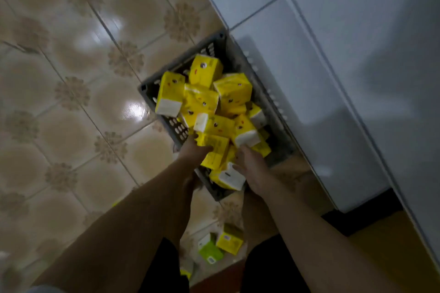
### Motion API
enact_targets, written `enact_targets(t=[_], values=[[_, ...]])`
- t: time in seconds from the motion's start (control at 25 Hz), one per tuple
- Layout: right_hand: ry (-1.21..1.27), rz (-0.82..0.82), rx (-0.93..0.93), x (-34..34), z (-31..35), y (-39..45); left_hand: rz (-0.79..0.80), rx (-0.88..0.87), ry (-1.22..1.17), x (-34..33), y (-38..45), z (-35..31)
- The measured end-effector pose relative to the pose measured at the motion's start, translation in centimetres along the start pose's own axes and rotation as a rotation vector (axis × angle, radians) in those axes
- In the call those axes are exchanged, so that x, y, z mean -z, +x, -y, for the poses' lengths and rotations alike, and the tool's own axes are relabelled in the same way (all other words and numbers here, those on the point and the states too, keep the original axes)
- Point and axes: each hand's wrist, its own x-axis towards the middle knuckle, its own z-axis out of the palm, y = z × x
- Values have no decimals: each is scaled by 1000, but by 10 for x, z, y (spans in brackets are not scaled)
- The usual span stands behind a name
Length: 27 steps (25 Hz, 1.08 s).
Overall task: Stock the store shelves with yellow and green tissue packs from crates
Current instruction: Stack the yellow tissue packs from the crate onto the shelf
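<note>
Yellow tissue packs (pixel 209 107) heap the grey crate (pixel 240 59); left hand (pixel 194 152) and right hand (pixel 250 166) fingers curl around near packs.

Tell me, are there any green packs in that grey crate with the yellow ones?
No, the grey crate shows only yellow tissue packs; the one green pack in view lies on the tiled floor, nearer the person.

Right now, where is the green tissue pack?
In the head view, the green tissue pack lies on the tiled floor at bottom centre, between the forearms, beside a yellow pack.
</note>
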Motion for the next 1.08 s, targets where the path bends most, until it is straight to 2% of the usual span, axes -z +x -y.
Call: enact_targets(t=[0.12,0.28,0.44,0.64,0.72,0.8,0.92,1.0,1.08], values=[[172,13,-90,-22,-30,78,-39,39,84,-35,56,24],[78,-102,-23,-40,-44,116,-149,104,192,-69,77,37],[53,-62,-22,-31,-53,91,-152,81,264,-67,77,42],[4,-11,64,-28,-42,44,-158,14,125,-25,46,37],[-33,-71,101,-30,-31,19,-105,45,-48,-3,18,28],[-89,-94,120,-32,-17,-12,22,122,-320,16,-18,11],[-50,83,98,-38,9,-76,327,141,-666,47,-88,-17],[-3,213,128,-43,27,-123,439,84,-792,70,-133,-37],[-34,251,220,-49,46,-168,527,3,-821,90,-171,-58]])
